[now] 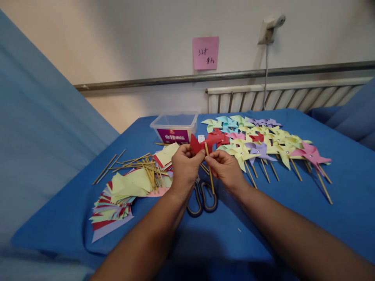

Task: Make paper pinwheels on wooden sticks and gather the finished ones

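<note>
My left hand [185,166] pinches a folded red paper pinwheel [197,145] just above the blue table [293,203]. Close beside it, my right hand [225,168] holds a thin wooden stick [209,166] upright against the red paper. The two hands almost touch at the fingertips. Black-handled scissors [202,197] lie on the table directly below them.
Finished coloured pinwheels [263,146] on sticks lie in rows to the right. A heap of cut paper squares [123,195] and loose sticks [137,164] lies at the left. A clear plastic box [175,127] stands behind. A radiator [278,97] and a pink note [205,52] are on the wall.
</note>
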The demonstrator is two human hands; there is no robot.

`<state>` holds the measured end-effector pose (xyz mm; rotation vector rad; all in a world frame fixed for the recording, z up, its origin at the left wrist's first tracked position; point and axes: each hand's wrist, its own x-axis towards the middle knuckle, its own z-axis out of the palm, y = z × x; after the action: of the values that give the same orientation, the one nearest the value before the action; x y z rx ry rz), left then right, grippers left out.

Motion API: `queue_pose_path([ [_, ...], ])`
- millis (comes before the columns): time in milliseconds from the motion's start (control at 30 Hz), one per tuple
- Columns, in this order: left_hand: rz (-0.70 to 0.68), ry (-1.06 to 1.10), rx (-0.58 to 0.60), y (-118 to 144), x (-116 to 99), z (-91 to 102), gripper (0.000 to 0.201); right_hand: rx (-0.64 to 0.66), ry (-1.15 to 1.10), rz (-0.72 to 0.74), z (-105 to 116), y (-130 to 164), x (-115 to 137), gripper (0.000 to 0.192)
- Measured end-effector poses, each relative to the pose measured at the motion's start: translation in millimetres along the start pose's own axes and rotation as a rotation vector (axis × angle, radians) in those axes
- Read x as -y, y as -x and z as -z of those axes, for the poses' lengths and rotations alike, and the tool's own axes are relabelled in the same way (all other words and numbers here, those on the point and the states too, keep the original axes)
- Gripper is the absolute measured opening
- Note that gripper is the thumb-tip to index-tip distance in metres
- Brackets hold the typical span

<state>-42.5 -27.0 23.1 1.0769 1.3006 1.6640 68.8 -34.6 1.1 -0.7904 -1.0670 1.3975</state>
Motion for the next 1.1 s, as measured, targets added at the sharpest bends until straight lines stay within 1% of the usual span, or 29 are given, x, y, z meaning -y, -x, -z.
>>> queue_pose_path([
  [200,-0.017,0.009,0.016,2.7,-2.2,0.2,0.032,0.010,-0.047,-0.014,1.1,-0.1,-2.0,0.035],
  [467,-0.015,0.001,0.038,3.6,-5.0,1.6,0.030,0.033,-0.021,-0.037,3.0,-0.4,-0.8,0.036],
  [733,-0.023,-0.004,0.059,4.2,-5.8,2.2,0.029,0.035,-0.094,-0.057,3.1,-0.3,-1.8,0.037],
  [900,-0.029,0.007,0.048,4.0,-6.2,1.9,0.030,0.024,-0.080,-0.057,2.2,-0.3,-1.3,0.039],
  [1100,-0.033,0.010,0.038,4.3,-7.6,2.0,0.030,0.024,-0.022,-0.022,3.4,-1.1,-1.6,0.037],
])
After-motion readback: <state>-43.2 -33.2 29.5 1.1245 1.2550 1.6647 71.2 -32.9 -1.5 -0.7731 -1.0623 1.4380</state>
